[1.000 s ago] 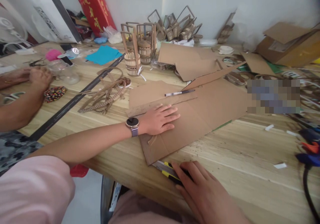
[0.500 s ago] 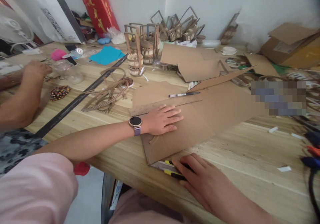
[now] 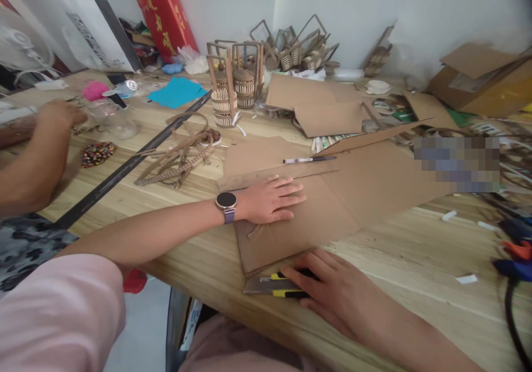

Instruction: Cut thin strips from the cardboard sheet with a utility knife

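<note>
My left hand (image 3: 272,199) lies flat with fingers apart on a brown cardboard sheet (image 3: 291,236), pressing near a marked or cut line. A dark watch sits on that wrist. At the table's front edge, my right hand (image 3: 324,280) is closed over a black and yellow utility knife (image 3: 285,284). Its wide blade points left, just in front of the cardboard's near corner; the palm hides the rest of the handle. Beyond my left hand, a pen (image 3: 310,160) rests on the cardboard beside a narrow cardboard strip (image 3: 249,179).
Small slatted baskets (image 3: 224,103) stand at the back, near blue sheets (image 3: 178,92). Coiled brown braid (image 3: 178,164) and a long black strip (image 3: 137,158) lie to the left. Another person's arm (image 3: 45,156) reaches in there. A cardboard box (image 3: 477,83) is at back right.
The utility knife has shifted slightly toward me in my right hand, and its blade has come out from the cardboard's near edge. My left hand stays nearly still on the sheet.
</note>
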Motion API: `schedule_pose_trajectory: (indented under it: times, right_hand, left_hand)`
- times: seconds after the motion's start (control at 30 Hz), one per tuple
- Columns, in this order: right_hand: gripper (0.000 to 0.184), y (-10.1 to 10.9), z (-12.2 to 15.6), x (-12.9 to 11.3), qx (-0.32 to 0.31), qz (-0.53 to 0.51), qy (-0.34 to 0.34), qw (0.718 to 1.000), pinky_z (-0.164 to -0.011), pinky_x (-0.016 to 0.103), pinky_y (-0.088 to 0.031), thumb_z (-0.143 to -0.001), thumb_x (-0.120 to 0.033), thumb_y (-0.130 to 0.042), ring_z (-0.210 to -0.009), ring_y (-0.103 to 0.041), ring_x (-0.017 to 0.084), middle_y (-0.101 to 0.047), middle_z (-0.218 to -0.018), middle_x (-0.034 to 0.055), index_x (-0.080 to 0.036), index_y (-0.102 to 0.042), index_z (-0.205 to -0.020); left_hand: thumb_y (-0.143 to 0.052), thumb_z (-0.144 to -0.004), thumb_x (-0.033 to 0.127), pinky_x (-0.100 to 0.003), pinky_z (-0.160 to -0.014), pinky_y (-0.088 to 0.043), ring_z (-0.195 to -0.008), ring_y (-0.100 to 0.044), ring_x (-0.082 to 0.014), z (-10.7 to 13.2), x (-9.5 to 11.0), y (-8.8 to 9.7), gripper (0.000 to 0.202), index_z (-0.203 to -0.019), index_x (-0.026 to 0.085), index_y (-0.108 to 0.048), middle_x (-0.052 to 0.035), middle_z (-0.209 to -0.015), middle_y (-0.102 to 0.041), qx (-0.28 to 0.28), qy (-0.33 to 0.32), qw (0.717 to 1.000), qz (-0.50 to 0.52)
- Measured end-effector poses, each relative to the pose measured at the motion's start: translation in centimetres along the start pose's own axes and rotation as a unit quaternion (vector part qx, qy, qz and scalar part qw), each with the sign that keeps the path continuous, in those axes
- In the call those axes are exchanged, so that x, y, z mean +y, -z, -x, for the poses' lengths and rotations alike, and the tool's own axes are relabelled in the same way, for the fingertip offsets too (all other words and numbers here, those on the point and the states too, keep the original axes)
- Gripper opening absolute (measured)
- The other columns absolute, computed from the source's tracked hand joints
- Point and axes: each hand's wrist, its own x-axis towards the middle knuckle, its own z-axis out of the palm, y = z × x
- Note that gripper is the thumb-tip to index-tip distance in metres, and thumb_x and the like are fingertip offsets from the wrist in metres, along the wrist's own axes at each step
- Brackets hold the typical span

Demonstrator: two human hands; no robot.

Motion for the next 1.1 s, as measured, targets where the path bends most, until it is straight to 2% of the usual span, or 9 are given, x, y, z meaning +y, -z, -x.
schedule_pose_trajectory:
  times: [0.3, 0.4, 0.5, 0.57, 0.67, 0.83, 0.9, 1.0, 1.1]
  right_hand:
    - [0.057, -0.2, 1.3, -0.6, 0.044, 0.039, -0.01, 0.998, -0.078, 0.04, -0.056, -0.078, -0.034, -0.075, -0.095, -0.063, 0.027, -0.068, -0.104, 0.0092, -0.016, -0.058, -0.13]
    - [0.061, 0.3, 2.6, 0.2, 0.076, 0.04, -0.025, 0.996, -0.084, 0.038, -0.055, -0.086, -0.043, -0.066, -0.102, -0.064, 0.026, -0.068, -0.114, 0.0124, -0.012, -0.051, -0.137]
    - [0.046, 0.3, 4.2, 2.6, 0.141, 0.078, -0.103, 0.981, -0.083, 0.035, -0.055, -0.096, -0.034, -0.049, -0.105, -0.064, 0.023, -0.067, -0.119, 0.0127, -0.014, -0.051, -0.138]
    - [0.041, 0.0, 5.2, 4.7, 0.173, 0.124, -0.166, 0.963, -0.082, 0.038, -0.056, -0.098, -0.034, -0.044, -0.103, -0.066, 0.024, -0.068, -0.118, 0.0124, -0.017, -0.058, -0.132]
    - [0.04, -0.8, 6.4, 7.4, 0.184, 0.176, -0.243, 0.936, -0.079, 0.042, -0.057, -0.097, -0.038, -0.042, -0.097, -0.068, 0.027, -0.069, -0.117, 0.013, -0.019, -0.065, -0.124]
    - [0.041, -1.8, 6.7, 8.9, 0.183, 0.189, -0.248, 0.932, -0.085, 0.041, -0.058, -0.098, -0.038, -0.04, -0.103, -0.066, 0.026, -0.068, -0.122, 0.0132, -0.019, -0.066, -0.124]
    - [0.041, -1.9, 6.5, 8.8, 0.192, 0.189, -0.24, 0.933, -0.085, 0.041, -0.058, -0.099, -0.037, -0.04, -0.102, -0.066, 0.026, -0.069, -0.12, 0.0132, -0.019, -0.067, -0.123]
    - [0.039, -1.9, 6.4, 8.5, 0.205, 0.174, -0.226, 0.936, -0.087, 0.04, -0.058, -0.099, -0.035, -0.042, -0.103, -0.066, 0.025, -0.069, -0.119, 0.0133, -0.019, -0.066, -0.123]
    - [0.037, -2.0, 6.3, 8.4, 0.218, 0.159, -0.228, 0.936, -0.088, 0.042, -0.058, -0.098, -0.034, -0.044, -0.104, -0.066, 0.025, -0.068, -0.12, 0.0138, -0.018, -0.066, -0.123]
  left_hand:
    - [-0.041, -0.1, 0.047, -0.049, -0.119, -0.015, -0.148, -0.02, -0.0288, 0.8, 0.1, 0.5, 0.054, -0.146, 0.018, -0.042, -0.009, -0.156, -0.034, 0.037, 0.015, 0.998, 0.038]
    - [-0.042, -0.1, 0.043, -0.046, -0.118, -0.025, -0.143, -0.031, -0.0282, 2.4, 0.7, 1.5, 0.049, -0.139, 0.014, -0.05, -0.0127, -0.151, -0.042, 0.116, 0.111, 0.985, 0.063]
    - [-0.042, -0.098, 0.04, -0.045, -0.108, -0.039, -0.125, -0.052, -0.0273, 5.0, 1.6, 2.9, 0.042, -0.128, 0.016, -0.059, -0.0132, -0.133, -0.059, 0.178, 0.249, 0.943, 0.132]
    - [-0.044, -0.095, 0.044, -0.044, -0.099, -0.048, -0.113, -0.06, -0.0272, 7.0, 2.6, 3.7, 0.04, -0.119, 0.018, -0.063, -0.0124, -0.123, -0.064, 0.178, 0.332, 0.9, 0.22]
    - [-0.057, -0.083, 0.052, -0.046, -0.091, -0.052, -0.106, -0.064, -0.0312, 9.8, 4.3, 4.2, 0.043, -0.113, 0.022, -0.065, -0.0113, -0.115, -0.068, 0.172, 0.451, 0.784, 0.39]
    - [-0.075, -0.07, 0.04, -0.042, -0.108, -0.044, -0.127, -0.054, -0.03, 11.6, 6.4, 4.0, 0.057, -0.123, 0.025, -0.06, -0.0086, -0.137, -0.058, 0.275, 0.503, 0.492, 0.655]
    - [-0.075, -0.068, 0.031, -0.039, -0.106, -0.047, -0.124, -0.056, -0.0281, 11.2, 6.4, 3.8, 0.049, -0.114, 0.021, -0.063, -0.0093, -0.13, -0.062, 0.32, 0.509, 0.403, 0.69]
    - [-0.076, -0.063, 0.024, -0.037, -0.099, -0.052, -0.117, -0.061, -0.0279, 10.2, 5.9, 3.6, 0.035, -0.096, 0.019, -0.065, -0.0092, -0.114, -0.069, 0.329, 0.514, 0.369, 0.701]
    - [-0.082, -0.063, 0.032, -0.037, -0.093, -0.055, -0.112, -0.064, -0.0284, 9.0, 5.7, 3.7, 0.037, -0.095, 0.02, -0.067, -0.0079, -0.112, -0.071, 0.268, 0.495, 0.415, 0.715]
